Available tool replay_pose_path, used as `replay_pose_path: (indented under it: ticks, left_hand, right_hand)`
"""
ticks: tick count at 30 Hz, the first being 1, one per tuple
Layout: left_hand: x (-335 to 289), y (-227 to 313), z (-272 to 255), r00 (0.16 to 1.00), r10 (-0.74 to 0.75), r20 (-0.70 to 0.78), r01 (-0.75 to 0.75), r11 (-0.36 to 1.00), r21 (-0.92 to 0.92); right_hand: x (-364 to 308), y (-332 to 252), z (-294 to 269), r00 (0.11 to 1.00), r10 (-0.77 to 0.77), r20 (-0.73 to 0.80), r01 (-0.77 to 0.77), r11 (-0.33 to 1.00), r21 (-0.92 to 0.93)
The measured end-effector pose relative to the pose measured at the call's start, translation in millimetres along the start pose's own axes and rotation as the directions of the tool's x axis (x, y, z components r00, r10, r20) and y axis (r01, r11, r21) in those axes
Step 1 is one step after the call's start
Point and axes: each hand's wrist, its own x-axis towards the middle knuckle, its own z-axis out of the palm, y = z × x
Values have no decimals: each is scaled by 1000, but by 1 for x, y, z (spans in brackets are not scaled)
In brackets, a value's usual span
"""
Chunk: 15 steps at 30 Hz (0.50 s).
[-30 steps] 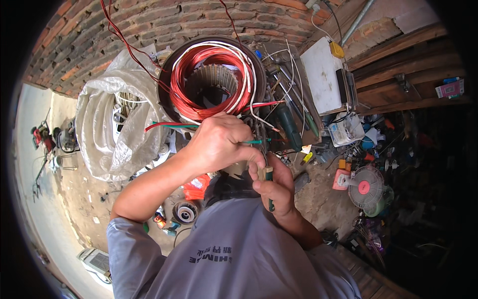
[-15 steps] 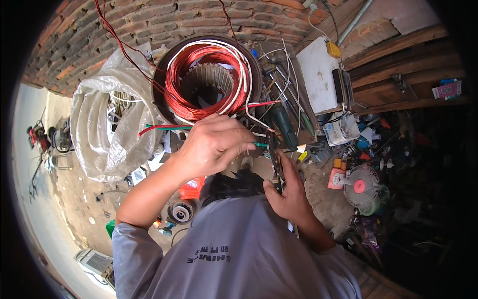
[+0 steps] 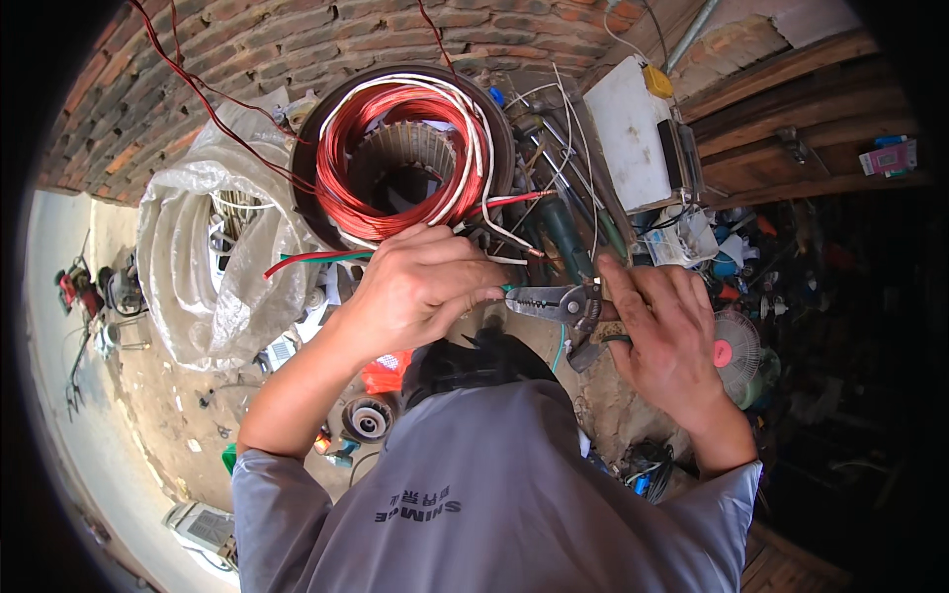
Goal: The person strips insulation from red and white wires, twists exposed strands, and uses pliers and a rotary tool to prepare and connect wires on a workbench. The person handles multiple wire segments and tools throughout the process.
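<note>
A motor stator with a thick ring of red enamelled copper windings stands in front of me. White, red and green leads come off its near side. My left hand is closed in a pinch on a green wire, whose short end shows past the thumb tip. In my right hand are wire strippers, their jaws pointing left and meeting the green wire at my left fingertips. A red lead sticks out left of my left hand. Bare copper shows at the tip of a white lead.
Green-handled screwdrivers and other tools lie right of the stator, beside a white board. Clear plastic sheeting wraps something on the left. A brick wall rises behind. A fan and clutter fill the right-hand floor.
My right hand has swung outward to the right, turning the wire strippers from roughly upright to lying sideways. My left hand keeps its pinch in nearly the same place.
</note>
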Motion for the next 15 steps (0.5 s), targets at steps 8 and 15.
replay_pose_path:
  ticks: [8, 15]
  left_hand:
    - [0, 2, 0, 1000, -9, 1, 9, 1000, 25]
    - [-1, 1, 0, 1000, -5, 9, 4, 999, 40]
  right_hand:
    - [8, 1, -5, 1000, 5, 22, -4, 999, -41]
    - [14, 3, -11, 995, -49, 83, 58, 993, -104]
